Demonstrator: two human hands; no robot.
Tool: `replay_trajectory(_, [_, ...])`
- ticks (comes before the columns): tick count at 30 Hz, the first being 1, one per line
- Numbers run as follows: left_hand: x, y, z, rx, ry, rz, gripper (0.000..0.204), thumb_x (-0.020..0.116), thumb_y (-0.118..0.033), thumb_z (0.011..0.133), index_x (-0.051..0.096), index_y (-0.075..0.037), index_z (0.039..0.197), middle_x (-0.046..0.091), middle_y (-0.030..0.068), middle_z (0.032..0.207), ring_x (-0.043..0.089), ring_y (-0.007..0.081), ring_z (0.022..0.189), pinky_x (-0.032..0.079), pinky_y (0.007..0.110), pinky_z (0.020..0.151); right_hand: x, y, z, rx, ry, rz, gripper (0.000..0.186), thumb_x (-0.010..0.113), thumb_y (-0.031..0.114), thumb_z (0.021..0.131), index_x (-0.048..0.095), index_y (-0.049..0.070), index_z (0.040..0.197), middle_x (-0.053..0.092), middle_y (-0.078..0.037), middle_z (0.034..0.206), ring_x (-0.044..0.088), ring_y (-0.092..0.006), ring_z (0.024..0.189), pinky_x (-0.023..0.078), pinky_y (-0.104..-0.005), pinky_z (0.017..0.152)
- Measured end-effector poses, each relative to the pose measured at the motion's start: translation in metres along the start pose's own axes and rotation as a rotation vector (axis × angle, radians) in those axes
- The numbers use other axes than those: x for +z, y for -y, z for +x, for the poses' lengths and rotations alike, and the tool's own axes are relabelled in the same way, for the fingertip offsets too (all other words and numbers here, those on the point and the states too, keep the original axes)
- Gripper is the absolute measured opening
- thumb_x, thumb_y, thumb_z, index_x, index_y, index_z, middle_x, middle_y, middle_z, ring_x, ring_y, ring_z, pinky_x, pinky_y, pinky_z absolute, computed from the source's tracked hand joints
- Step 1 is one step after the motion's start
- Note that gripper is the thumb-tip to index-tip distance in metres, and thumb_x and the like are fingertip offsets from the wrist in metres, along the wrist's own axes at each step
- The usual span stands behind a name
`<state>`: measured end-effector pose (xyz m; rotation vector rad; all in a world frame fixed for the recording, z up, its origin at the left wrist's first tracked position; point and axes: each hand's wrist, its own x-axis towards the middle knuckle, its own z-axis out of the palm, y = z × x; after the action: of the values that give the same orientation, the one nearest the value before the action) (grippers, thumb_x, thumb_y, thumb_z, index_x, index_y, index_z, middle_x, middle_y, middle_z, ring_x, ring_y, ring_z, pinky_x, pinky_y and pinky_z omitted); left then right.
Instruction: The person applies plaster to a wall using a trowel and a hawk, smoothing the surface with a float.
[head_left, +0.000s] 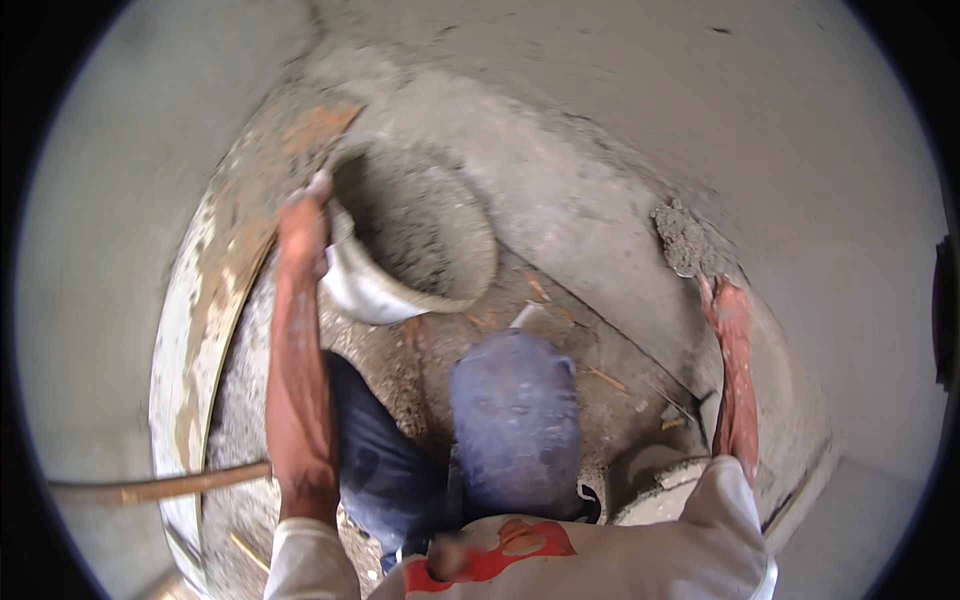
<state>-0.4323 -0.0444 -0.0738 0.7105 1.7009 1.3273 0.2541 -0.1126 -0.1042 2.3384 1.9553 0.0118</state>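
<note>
The left hand (304, 225) grips the rim of a pale bucket (365, 290), which tilts to the right with grey mortar (420, 225) inside. Well apart from it, the right hand (730, 305) is closed on a mostly hidden trowel (686, 274), whose rough heap (680, 235) sits near the grey wall (800, 170).

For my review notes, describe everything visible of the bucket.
The bucket is round and off-white, apparently plastic, its wide rim crusted grey. Inside is a rough, grey, mortar-like mix. It appears tilted rightward. The left hand grips its left rim. It is ahead of the left leg; whether its base touches the floor is hidden.
</note>
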Motion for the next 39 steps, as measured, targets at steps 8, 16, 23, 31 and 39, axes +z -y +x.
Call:
replay_trajectory(8, [-0.054,-0.025,-0.046,-0.035,0.040,0.089,0.039,0.063,-0.038,0.108,0.064,-0.003,0.090,0.059,0.0033,0.067,0.052,0.0154,0.049,0.046,0.034,0.045,-0.034,0.278,-0.054,-0.713,-0.472,0.325,0.038,0.068,0.040,0.101,0.074,0.006,0.117,0.078,-0.020,0.092,0.076,-0.0378,0.084,0.060,-0.0495,0.077])
replay_trajectory(16, [-0.270,0.074,-0.060,-0.328,0.009,0.462,0.039,0.056,-0.044,0.110,0.068,-0.007,0.108,0.063,-0.0006,0.078,0.058,0.0120,0.063,0.055,0.032,0.057,-0.026,0.349,-0.104,0.016,0.466,1.116,0.036,0.085,0.029,0.091,0.076,-0.001,0.108,0.073,-0.006,0.082,0.066,-0.0164,0.071,0.054,-0.0337,0.066])
replay_trajectory(23, [-0.338,0.078,-0.061,-0.450,-0.024,0.079,0.048,0.059,-0.036,0.109,0.054,-0.007,0.145,0.068,0.0104,0.128,0.066,0.0229,0.109,0.055,0.038,0.089,-0.057,0.354,-0.151,0.111,0.996,1.313,0.035,0.084,0.024,0.093,0.075,0.002,0.119,0.076,-0.003,0.097,0.069,-0.0130,0.083,0.056,-0.0283,0.074])
replay_trajectory(31, [-0.354,0.001,-0.313,-0.723,0.162,-0.406,0.052,0.051,-0.041,0.111,0.060,-0.001,0.142,0.069,0.0155,0.134,0.064,0.0265,0.124,0.053,0.044,0.106,-0.273,0.279,-0.151,0.412,1.053,0.960,0.034,0.075,0.044,0.098,0.071,0.013,0.111,0.070,-0.002,0.106,0.064,-0.0140,0.087,0.052,-0.0366,0.073])
replay_trajectory(39, [-0.366,-0.301,-0.632,-0.896,-0.137,-0.701,0.062,0.041,-0.041,0.115,0.037,-0.002,0.163,0.049,0.0126,0.160,0.047,0.0257,0.145,0.033,0.037,0.125,-0.562,0.263,-0.277,0.328,1.206,0.869,0.024,0.079,0.022,0.096,0.073,0.008,0.115,0.071,0.000,0.104,0.062,-0.0121,0.097,0.050,-0.0297,0.089])
